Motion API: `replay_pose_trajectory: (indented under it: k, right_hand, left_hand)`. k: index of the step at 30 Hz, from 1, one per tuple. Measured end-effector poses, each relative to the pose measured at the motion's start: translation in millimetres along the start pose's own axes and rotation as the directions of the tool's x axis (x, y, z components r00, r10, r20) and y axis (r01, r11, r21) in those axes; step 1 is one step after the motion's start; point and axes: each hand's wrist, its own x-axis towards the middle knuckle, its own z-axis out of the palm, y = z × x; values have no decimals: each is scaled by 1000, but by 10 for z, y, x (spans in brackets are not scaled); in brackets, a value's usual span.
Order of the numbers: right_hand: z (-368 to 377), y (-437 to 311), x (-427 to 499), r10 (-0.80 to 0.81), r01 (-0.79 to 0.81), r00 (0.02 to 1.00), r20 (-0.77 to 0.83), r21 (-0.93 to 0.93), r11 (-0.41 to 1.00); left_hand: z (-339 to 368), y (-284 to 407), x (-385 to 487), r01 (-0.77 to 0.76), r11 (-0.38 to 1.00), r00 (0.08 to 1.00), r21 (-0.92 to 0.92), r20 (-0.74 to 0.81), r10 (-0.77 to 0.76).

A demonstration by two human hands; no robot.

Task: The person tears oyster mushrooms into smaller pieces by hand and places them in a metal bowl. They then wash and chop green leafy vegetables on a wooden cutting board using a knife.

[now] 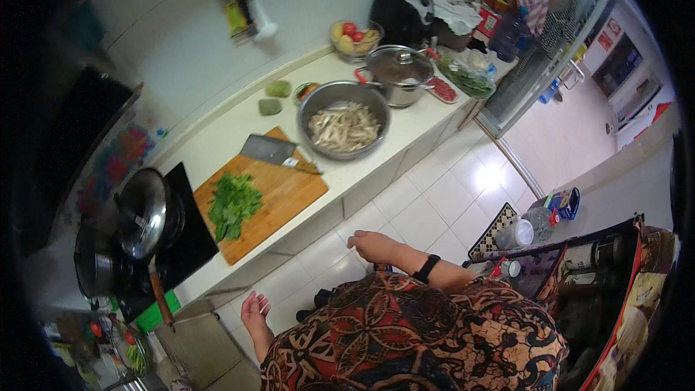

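Observation:
My left hand [255,312] hangs low over the floor with its fingers loosely apart and nothing in it. Out in front of my body is my right hand [374,245], a dark band on its wrist; its fingers curl under, so its palm is hidden. Both hands are apart from the counter. A wooden cutting board [288,201] lies at the counter's front edge, bearing chopped leafy greens [234,205] and a cleaver [269,150]. Beside it stands a steel basin [305,138] of pale torn mushrooms [345,126].
A lidded wok [142,212] sits on the black cooktop [193,239], its wooden handle [159,296] jutting over the front edge. Farther right are a lidded steel pot [402,95], a plate of red meat [444,90], a fruit bowl [355,54], an air fryer [399,13] and a glass door [548,60].

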Motion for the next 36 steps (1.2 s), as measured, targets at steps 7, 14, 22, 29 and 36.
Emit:
replay_pose_trajectory:
  k: [7,14,22,29,36]
  right_hand:
    - [-978,1271,-1042,188,-158,932,-311,120,980]
    - [-1843,1954,-1545,470,-264,686,-555,412,872]
    - [-2958,2837,-1658,497,-289,530,-688,404,868]
    - [-4422,4268,-702,414,-435,473,-778,203,878]
    - [-4895,5277,-35,475,-649,507,-719,44,760]
  left_hand:
    - [2155,167,-13,-12,996,925,93,378,-24]
    - [3890,549,-7,-194,942,638,275,764,-92]
    - [5484,711,-80,-278,929,288,242,944,-160]
    - [6729,709,135,-484,831,105,274,961,-256]
    - [7587,752,325,-583,780,68,227,970,-231]
